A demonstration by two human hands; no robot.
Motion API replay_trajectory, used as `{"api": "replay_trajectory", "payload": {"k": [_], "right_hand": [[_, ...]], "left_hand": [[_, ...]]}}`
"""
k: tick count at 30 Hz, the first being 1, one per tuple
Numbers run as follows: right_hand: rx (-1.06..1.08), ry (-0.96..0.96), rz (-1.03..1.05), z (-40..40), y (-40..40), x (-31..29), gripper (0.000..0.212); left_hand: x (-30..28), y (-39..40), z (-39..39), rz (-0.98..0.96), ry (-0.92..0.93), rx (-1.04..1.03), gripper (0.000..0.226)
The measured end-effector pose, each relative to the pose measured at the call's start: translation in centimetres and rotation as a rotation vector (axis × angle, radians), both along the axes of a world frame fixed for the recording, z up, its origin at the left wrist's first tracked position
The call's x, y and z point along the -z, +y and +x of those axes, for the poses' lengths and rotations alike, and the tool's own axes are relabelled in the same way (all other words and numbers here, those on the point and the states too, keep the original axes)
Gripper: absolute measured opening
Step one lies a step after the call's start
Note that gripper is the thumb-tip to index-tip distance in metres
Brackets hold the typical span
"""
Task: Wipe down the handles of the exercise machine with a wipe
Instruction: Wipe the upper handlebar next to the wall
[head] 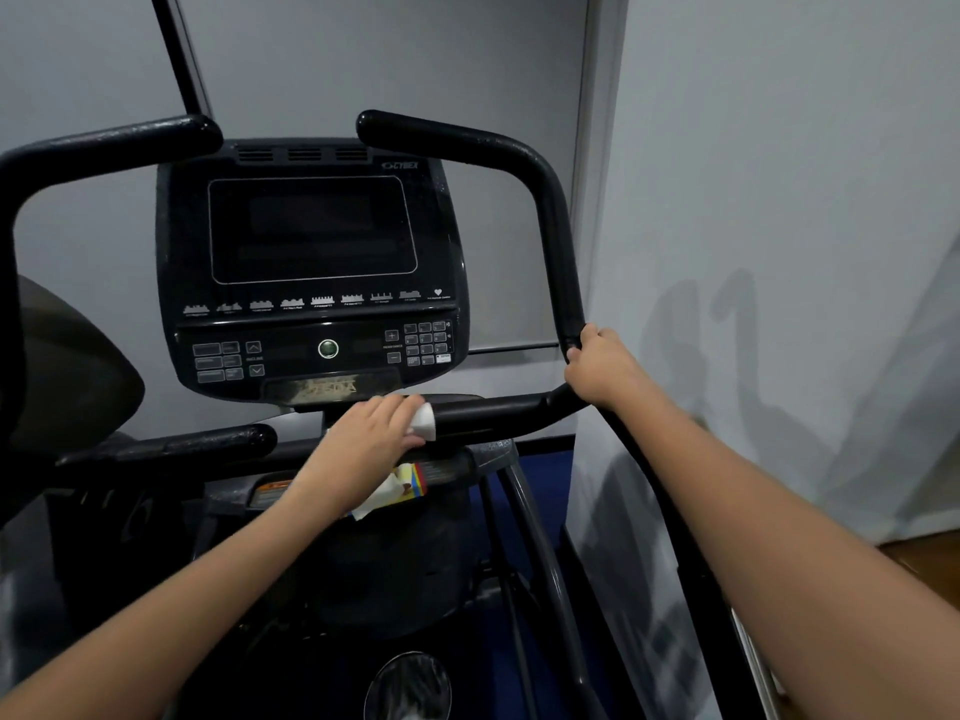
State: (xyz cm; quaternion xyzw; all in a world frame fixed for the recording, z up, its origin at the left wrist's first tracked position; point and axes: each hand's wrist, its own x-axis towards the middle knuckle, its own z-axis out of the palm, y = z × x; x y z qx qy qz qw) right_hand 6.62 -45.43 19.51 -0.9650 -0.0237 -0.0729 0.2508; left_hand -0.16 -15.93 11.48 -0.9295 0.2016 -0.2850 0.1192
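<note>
We are pressing a white wipe (425,421) onto the inner end of the right handle (493,410) with our left hand (371,439), fingers curled over it; our right hand (602,368) is closed around the handle's bend.

black exercise machine console (311,272) with dark blank screen (311,228), white profile icons and small white heart along its lower edge, pale lettering on grey keypad buttons (427,343). green round button (328,348) ringed in silver at centre. glossy black handles (498,407), faintly speckled. white wipe (425,421) at end of lower right handle. white packet (400,488) below, with red, yellow and blue stripes. pale grey walls (779,200), blue floor strip (540,475), brown wooden floor (919,558) at right.
</note>
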Motion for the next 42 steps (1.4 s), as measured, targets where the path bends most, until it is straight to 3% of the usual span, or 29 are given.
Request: {"api": "replay_trajectory", "payload": {"k": [5,8,12,15,18,22,27,31,36,39,42], "right_hand": [[0.030,-0.010,0.124,-0.1,-0.2,-0.4,0.032],[0.054,-0.053,0.240,0.0,-0.7,-1.0,0.015],[0.091,0.020,0.233,-1.1,-0.7,-1.3,0.013],[0.092,0.092,0.103,-1.6,-0.7,-1.1,0.043],[0.118,0.075,0.050,-1.2,-0.7,-0.8,0.049],[0.112,0.042,0.026,-0.9,-0.6,-0.3,0.044],[0.096,0.020,0.023,-0.3,-0.6,-0.3,0.026],[0.073,-0.009,0.026,0.5,-0.6,-0.4,0.021],[0.092,-0.028,0.179,1.7,-0.3,-1.0,0.018],[0.102,-0.044,0.219,1.8,0.0,-1.4,0.013],[0.107,-0.042,0.245,1.6,0.1,-1.1,0.012]], "left_hand": [[-1.5,-1.8,0.8,-0.292,0.179,-0.037,0.062],[-4.9,-4.5,2.2,-0.385,0.046,0.050,0.049],[-10.2,-9.2,5.5,-0.268,-0.152,0.180,0.048],[-12.9,-12.1,8.8,-0.072,-0.211,0.246,0.052],[-14.6,-14.0,11.6,0.065,-0.216,0.282,0.054],[-14.4,-15.0,14.4,0.292,-0.159,0.300,0.055],[-13.5,-15.1,15.4,0.483,-0.180,0.502,0.051],[-16.7,-14.6,16.7,0.479,-0.267,0.538,0.049],[-21.1,-13.7,18.2,0.377,-0.364,0.411,0.047],[-20.6,-14.2,17.9,0.267,-0.383,0.332,0.048],[-16.9,-15.0,17.0,0.258,-0.335,0.392,0.048]]}}
